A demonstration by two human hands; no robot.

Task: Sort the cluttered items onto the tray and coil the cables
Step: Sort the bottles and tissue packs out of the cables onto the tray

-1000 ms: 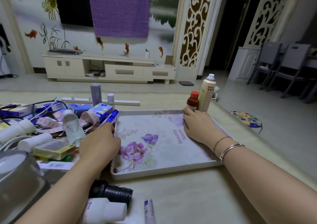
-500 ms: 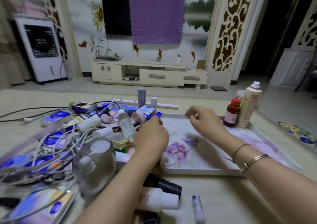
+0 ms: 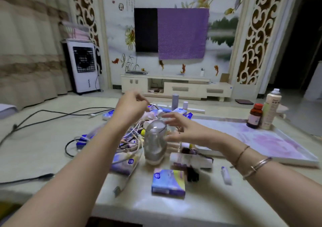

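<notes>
Two hands above the clutter at frame centre: left hand raised, fingers curled, possibly pinching a thin cable, too blurred to tell; right hand spread open beside the clear jar. Floral tray at right, brown bottle and spray can on its far corner.

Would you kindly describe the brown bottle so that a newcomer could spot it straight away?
Find the floral tray on the right side of the table. Two bottles stand at its far corner; the brown bottle is the left one, beside the tall cream spray bottle. It is the shorter, darker one, with a red cap.
</notes>
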